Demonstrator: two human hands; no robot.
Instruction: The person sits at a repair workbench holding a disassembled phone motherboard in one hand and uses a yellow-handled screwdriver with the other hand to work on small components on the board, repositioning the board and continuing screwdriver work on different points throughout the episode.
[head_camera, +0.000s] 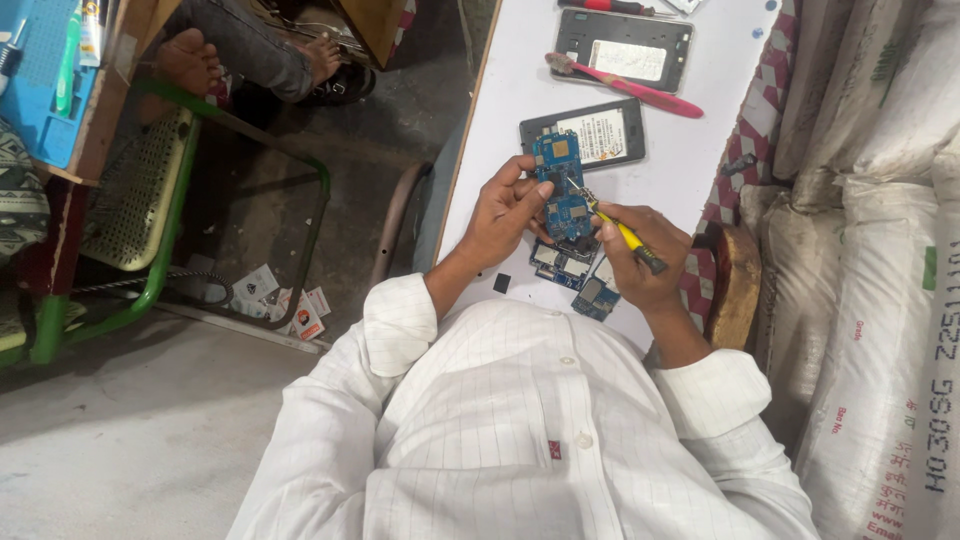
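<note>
Blue circuit board (562, 185) held above spare boards (575, 275), phones (600, 135) beyond.

Board (563, 185) between left-hand fingers (520, 190) and right-hand fingers (612, 222); screwdriver (622, 232) in right fingers, tip on board. Phone (590, 135) on table (500, 110) just beyond fingers; more boards (575, 275) below them.

Left hand (505, 210) and right hand (640, 262) are raised close together before the chest, fingers curled, both forearms bare below rolled sleeves.

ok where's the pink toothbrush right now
In the head view, the pink toothbrush lies at the table's far end, across the upper opened phone, beyond both hands.
</note>
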